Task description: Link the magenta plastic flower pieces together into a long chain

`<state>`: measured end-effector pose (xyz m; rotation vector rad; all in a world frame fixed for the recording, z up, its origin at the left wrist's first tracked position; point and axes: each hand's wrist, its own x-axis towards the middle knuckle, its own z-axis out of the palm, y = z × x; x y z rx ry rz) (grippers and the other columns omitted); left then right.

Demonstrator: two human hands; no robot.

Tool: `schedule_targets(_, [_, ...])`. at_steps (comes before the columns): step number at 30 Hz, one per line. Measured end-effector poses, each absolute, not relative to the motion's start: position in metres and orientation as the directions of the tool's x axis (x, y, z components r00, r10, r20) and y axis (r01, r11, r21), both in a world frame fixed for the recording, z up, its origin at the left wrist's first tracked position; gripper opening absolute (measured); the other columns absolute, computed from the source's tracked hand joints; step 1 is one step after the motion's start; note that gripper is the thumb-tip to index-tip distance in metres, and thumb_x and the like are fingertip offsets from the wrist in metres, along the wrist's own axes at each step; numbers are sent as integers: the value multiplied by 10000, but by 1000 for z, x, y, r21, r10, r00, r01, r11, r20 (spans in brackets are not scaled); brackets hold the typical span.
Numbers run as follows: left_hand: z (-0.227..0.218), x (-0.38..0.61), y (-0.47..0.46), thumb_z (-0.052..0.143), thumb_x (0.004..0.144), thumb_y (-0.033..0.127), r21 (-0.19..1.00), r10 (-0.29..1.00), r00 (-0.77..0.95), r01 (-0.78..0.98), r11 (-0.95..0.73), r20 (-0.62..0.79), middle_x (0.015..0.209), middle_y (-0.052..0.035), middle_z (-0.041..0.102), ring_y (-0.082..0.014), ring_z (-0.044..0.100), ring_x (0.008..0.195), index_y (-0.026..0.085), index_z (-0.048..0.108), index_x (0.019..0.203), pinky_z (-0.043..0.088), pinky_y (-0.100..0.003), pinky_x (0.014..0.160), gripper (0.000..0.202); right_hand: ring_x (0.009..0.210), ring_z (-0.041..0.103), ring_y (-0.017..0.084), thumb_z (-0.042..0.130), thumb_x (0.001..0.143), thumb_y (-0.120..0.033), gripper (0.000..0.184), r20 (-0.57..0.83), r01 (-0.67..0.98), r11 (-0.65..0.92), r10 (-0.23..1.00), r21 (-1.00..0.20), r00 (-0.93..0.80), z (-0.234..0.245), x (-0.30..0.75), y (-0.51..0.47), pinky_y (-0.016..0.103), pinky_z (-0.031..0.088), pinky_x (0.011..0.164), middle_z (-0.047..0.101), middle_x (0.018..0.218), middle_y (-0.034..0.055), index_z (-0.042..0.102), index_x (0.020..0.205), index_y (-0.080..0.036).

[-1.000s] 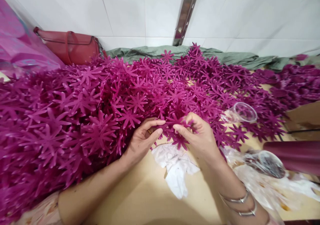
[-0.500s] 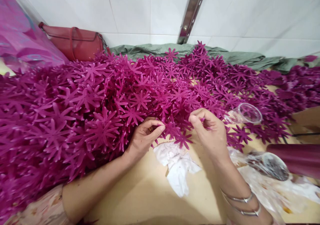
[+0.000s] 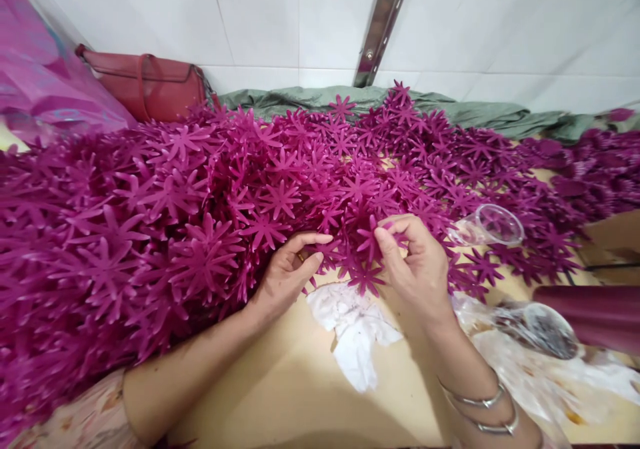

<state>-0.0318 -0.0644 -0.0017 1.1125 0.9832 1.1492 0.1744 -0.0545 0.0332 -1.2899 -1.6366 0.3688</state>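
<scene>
A huge heap of magenta star-shaped flower pieces [image 3: 165, 209] covers the tan table [image 3: 280, 396] from the left to the far right. My left hand [image 3: 287, 272] rests at the heap's near edge, its fingers curled and pinched among the petals. My right hand [image 3: 417, 262] is just to the right, thumb and fingers pinching one magenta flower piece [image 3: 373, 239] lifted slightly off the pile. Two bangles [image 3: 480, 409] circle my right wrist. A crumpled white cloth [image 3: 355, 332] lies on the table between my forearms.
A clear plastic cup [image 3: 487, 226] lies tipped among the flowers at right. A clear bag with dark bits [image 3: 537, 329] and a maroon cylinder [image 3: 590, 316] sit at the right edge. A red handbag [image 3: 150, 89], pink plastic bag [image 3: 35, 82] and green cloth [image 3: 450, 112] line the tiled wall.
My right hand drew away to the right, then came back leftward with a flower piece pinched in its fingers. My left hand stayed at the heap's edge.
</scene>
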Motion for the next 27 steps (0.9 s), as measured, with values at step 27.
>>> schedule_targets(27, [19,-37,-76,670,894,111,919,825,417,-73,-388,381,903,-63,704,-154,647,832,192,757,994,514,-278,776,155,713,510,186,504,1026,-340,240,429,657,356,902,-664,-54,29,180,-54,339,373,678,504,712,-17,454,808,-254])
